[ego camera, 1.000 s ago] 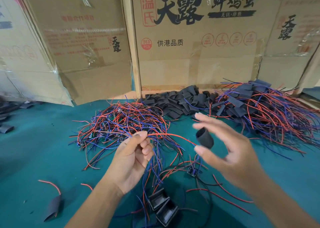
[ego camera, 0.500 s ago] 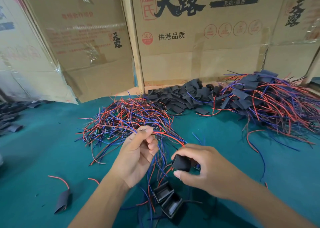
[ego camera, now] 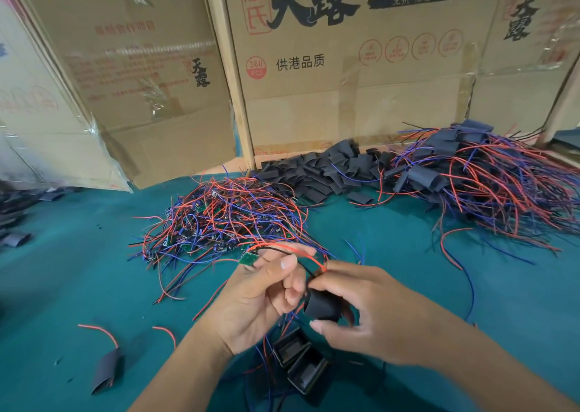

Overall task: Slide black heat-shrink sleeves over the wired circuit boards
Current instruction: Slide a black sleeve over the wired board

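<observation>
The head view, the only 1 given, shows the person's left hand (ego camera: 260,295) with thumb and forefinger pinched on thin red and black wire leads (ego camera: 292,255), while a small green circuit board (ego camera: 248,259) juts out just beyond the forefinger's knuckle side, away from the other hand. The right hand (ego camera: 354,311) has its fingers curled around a short black heat-shrink sleeve (ego camera: 323,303), thumb under it and the other fingers over its top, so the tube sits directly between the 2 hands and touches the left hand's curled fingers. The leads run from the left pinch across to the right forefinger tip, just above the sleeve's upper end. The sleeve's long axis looks roughly upright and tipped toward the leads, though whether the wire ends have entered its mouth cannot be told. The move to come seems to turn on this: the board lies on the far side of the left fingers from the sleeve, so the tube must travel along the leads toward it. The right hand is nearer the sleeve, the left nearer the board.
</observation>
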Available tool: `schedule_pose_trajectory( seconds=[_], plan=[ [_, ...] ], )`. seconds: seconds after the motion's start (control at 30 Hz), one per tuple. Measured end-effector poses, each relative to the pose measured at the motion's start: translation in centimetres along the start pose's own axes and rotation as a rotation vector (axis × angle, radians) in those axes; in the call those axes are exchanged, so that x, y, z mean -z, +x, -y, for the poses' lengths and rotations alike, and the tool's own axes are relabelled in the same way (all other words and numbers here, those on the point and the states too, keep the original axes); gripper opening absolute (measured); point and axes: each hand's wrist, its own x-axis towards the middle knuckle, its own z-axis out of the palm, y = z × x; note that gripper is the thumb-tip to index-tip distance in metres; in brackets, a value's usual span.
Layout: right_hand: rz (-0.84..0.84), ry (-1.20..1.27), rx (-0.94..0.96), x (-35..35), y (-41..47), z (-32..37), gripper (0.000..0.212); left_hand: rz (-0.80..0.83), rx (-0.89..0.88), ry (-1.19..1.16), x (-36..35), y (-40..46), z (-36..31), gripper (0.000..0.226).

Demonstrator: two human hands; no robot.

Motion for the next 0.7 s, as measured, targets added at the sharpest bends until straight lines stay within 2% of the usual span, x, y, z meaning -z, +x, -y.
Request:
schedule_pose_trajectory(
  seconds=[0.3,0.4,0.53,0.7],
  plan=[
    [0.085,0.026,0.027,0.1,-0.1,-0.3,0.024,-0.041,-0.089,0.241,-0.6,-0.1,0.2,0.046],
    [0.069,0.047,0.029,0.5,-0.1,-0.5,0.015,-0.083,-0.147,0.229,-0.9,0.1,0.3,0.032],
    [0.003,0.068,-0.017,1.4,-0.4,-1.3,0.017,-0.168,-0.257,0.208,-1.0,0.5,-0.2,0.01],
    [-0.173,0.129,-0.241,2.2,-0.7,-3.1,0.021,-0.252,-0.342,0.154,-0.3,0.7,-1.0,0.01]
  ],
)
